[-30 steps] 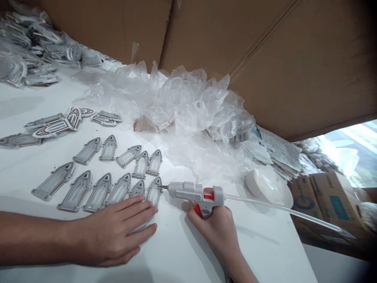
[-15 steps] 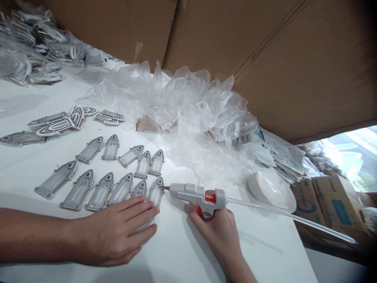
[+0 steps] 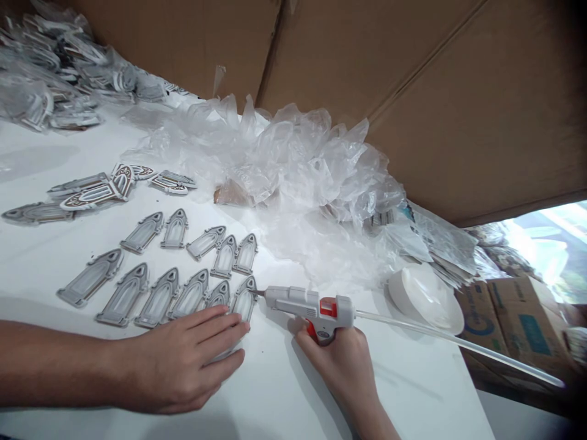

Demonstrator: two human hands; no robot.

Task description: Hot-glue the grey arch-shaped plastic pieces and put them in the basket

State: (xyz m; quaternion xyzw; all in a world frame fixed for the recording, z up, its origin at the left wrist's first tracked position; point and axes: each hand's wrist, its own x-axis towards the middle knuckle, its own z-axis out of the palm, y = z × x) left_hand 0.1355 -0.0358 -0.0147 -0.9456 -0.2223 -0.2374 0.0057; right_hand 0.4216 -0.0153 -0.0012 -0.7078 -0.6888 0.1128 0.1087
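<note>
My right hand [image 3: 342,360] is wrapped round the handle of a white and red glue gun [image 3: 309,308]. A long clear glue stick [image 3: 458,337] sticks out of its back. The nozzle is at the upper right edge of a grey arched window-shaped piece [image 3: 244,296]. My left hand [image 3: 192,354] lies with fingers extended over the lower ends of the nearest pieces, partly hiding them. Two rows of similar grey arched pieces [image 3: 123,295] lie on the white table [image 3: 275,391]. Farther left, white and brown patterned pieces [image 3: 96,194] overlap in a loose group.
Crumpled clear plastic bags [image 3: 293,159] cover the back middle. Bagged pieces [image 3: 68,67] are heaped at the back left. A white bowl [image 3: 424,296] stands at the right edge, near cardboard boxes [image 3: 518,318]. Brown cardboard [image 3: 440,116] rises behind.
The whole view has shifted slightly. Both hands and the glue gun keep nearly the same positions, with the nozzle still at the same piece.
</note>
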